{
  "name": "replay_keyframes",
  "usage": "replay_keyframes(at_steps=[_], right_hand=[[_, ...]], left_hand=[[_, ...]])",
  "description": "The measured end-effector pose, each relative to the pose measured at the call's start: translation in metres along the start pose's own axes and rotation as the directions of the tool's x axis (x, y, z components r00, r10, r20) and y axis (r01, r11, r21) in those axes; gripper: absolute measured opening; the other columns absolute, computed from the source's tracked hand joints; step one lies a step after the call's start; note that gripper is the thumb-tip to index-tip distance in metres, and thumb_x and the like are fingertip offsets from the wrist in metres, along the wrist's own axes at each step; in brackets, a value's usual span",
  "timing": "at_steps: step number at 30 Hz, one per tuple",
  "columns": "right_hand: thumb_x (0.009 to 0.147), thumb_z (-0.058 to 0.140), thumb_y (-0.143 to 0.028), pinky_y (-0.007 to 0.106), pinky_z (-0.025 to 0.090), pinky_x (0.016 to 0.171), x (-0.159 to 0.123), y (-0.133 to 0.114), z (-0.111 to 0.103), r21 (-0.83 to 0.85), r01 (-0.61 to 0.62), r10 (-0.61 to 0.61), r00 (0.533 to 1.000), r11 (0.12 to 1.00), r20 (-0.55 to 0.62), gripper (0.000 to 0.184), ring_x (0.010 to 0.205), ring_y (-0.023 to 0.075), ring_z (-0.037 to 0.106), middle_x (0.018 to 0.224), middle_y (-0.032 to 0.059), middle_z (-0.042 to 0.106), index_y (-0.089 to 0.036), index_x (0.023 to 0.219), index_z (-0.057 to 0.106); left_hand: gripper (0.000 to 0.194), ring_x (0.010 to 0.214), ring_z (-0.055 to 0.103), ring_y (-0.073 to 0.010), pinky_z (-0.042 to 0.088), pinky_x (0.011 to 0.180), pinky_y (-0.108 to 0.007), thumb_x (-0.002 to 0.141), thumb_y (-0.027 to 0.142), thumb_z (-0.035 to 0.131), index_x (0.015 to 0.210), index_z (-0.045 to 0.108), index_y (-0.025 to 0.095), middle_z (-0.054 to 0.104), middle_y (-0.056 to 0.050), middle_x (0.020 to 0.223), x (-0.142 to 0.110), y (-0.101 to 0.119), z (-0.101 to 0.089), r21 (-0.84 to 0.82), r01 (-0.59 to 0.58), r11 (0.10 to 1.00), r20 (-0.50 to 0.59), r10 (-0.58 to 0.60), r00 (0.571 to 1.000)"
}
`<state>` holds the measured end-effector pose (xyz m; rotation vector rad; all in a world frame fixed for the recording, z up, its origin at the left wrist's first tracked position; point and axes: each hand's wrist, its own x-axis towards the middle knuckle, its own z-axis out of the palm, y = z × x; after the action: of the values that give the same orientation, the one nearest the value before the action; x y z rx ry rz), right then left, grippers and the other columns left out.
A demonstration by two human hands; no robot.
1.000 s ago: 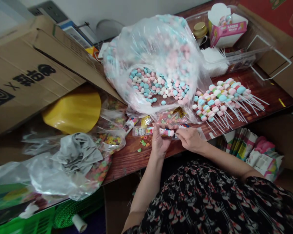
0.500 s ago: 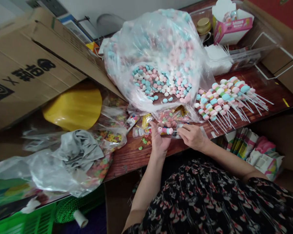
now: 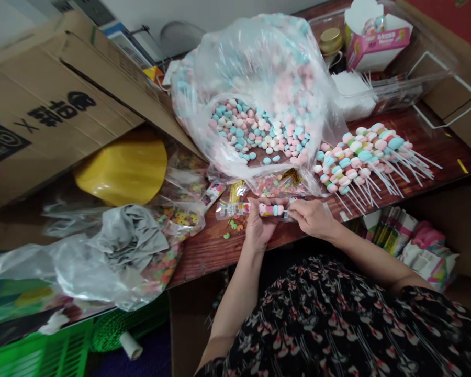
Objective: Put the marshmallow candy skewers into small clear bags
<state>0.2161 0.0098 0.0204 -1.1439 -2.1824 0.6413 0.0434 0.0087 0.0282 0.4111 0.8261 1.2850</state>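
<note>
My left hand (image 3: 259,226) is closed around a candy skewer (image 3: 272,210), a row of pink, white and blue sweets inside a clear printed wrapper (image 3: 230,210). The thumb presses across the front, and the wrapper's far end sticks out to the left. At the other end my right hand (image 3: 313,217) pinches with its fingertips, which hide most of the stick and the wrapper's opening. Several unwrapped candy skewers (image 3: 361,157) lie piled to the right. Behind my hands stands a large open plastic bag (image 3: 251,68) of pink, blue and white marshmallows (image 3: 259,131).
A cardboard box (image 3: 43,110) and a yellow sheet (image 3: 121,170) occupy the left. Plastic bags of ring-shaped sweets (image 3: 180,217) and a grey cloth (image 3: 129,235) lie before them. White sticks (image 3: 353,94), a pink carton (image 3: 379,47) and a clear bin (image 3: 435,73) stand back right.
The sweets and wrapper have shifted slightly right in view, with more of them showing past my left thumb. Both hands keep their hold; the whole view has also drifted a little.
</note>
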Motion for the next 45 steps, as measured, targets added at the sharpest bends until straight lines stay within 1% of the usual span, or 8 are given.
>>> replay_keyframes(at_steps=[4,10,19,23,26,32,40,45], right_hand=[[0.092,0.052,-0.023,0.024,0.032,0.062,0.003,-0.006,-0.001,0.155,-0.075,0.061,0.993,0.985,0.097,0.021,0.060,0.0114,0.050,0.065,-0.0008,0.060,-0.018,0.074,0.059],[0.090,0.050,-0.023,0.025,0.034,0.064,0.002,-0.017,-0.007,0.258,-0.117,0.134,0.990,0.959,-0.049,0.020,0.065,0.0119,0.051,0.070,0.0012,0.060,-0.017,0.073,0.059],[0.085,0.051,-0.033,0.023,0.026,0.051,0.004,-0.009,0.000,0.658,-0.362,0.227,0.931,0.660,0.284,0.029,0.051,0.0078,0.033,0.053,-0.0059,0.039,-0.018,0.060,0.050],[0.089,0.049,-0.030,0.024,0.031,0.057,-0.002,-0.012,0.002,0.506,-0.236,0.251,0.967,0.830,0.040,0.028,0.058,0.0096,0.041,0.059,-0.0034,0.046,-0.018,0.064,0.052],[0.091,0.045,-0.024,0.027,0.032,0.061,-0.005,-0.012,0.004,0.145,-0.082,0.104,0.983,0.986,-0.153,0.024,0.063,0.0124,0.046,0.066,0.0009,0.055,-0.018,0.071,0.056],[0.093,0.041,-0.020,0.031,0.029,0.061,-0.007,-0.015,0.019,-0.280,0.083,-0.147,0.965,0.956,-0.216,0.028,0.061,0.0151,0.045,0.066,0.0044,0.058,-0.018,0.070,0.057],[0.093,0.043,-0.022,0.026,0.034,0.062,-0.002,-0.027,0.029,0.194,-0.028,0.059,0.986,0.981,-0.157,0.024,0.063,0.0125,0.048,0.066,0.0010,0.056,-0.019,0.071,0.054],[0.088,0.051,-0.030,0.024,0.031,0.055,0.013,-0.016,0.027,0.590,-0.254,0.245,0.965,0.766,0.097,0.031,0.055,0.0095,0.040,0.055,-0.0043,0.045,-0.018,0.059,0.050]], left_hand=[[0.052,0.099,0.070,-0.0277,0.055,0.085,-0.040,0.077,0.069,0.060,0.066,0.058,0.018,0.071,-0.007,0.076,-0.002,0.000,0.002,0.017,0.058,0.998,0.022,-0.059,0.998],[0.060,0.112,0.064,-0.0307,0.052,0.090,-0.047,0.066,0.077,0.064,0.091,0.066,0.022,0.072,-0.010,0.100,-0.003,0.010,-0.001,-0.069,-0.024,0.997,0.022,0.026,0.999],[0.042,0.103,0.065,-0.0313,0.047,0.096,-0.053,0.063,0.062,0.074,0.078,0.065,0.024,0.069,-0.004,0.077,0.006,0.024,-0.005,-0.008,-0.123,0.992,-0.039,0.123,0.992],[0.041,0.075,0.066,-0.0213,0.049,0.095,-0.048,0.078,0.055,0.068,0.062,0.054,0.020,0.056,0.001,0.059,0.009,0.026,0.004,-0.059,-0.082,0.995,0.015,0.083,0.996],[0.046,0.072,0.064,-0.0175,0.050,0.095,-0.044,0.081,0.056,0.066,0.058,0.049,0.020,0.053,0.002,0.060,0.008,0.024,0.009,-0.130,-0.070,0.989,-0.028,0.067,0.997],[0.048,0.072,0.061,-0.0158,0.051,0.092,-0.040,0.078,0.059,0.067,0.059,0.048,0.020,0.053,0.003,0.060,0.005,0.013,0.011,-0.151,-0.085,0.985,-0.079,0.073,0.994],[0.052,0.060,0.054,-0.0118,0.052,0.091,-0.039,0.077,0.068,0.062,0.060,0.047,0.021,0.047,0.004,0.059,0.003,0.012,0.009,-0.161,-0.095,0.982,-0.044,0.089,0.995],[0.057,0.058,0.054,-0.0124,0.053,0.091,-0.041,0.069,0.075,0.062,0.060,0.047,0.021,0.046,0.004,0.059,0.000,0.011,0.005,-0.121,-0.092,0.988,-0.007,0.092,0.996]])
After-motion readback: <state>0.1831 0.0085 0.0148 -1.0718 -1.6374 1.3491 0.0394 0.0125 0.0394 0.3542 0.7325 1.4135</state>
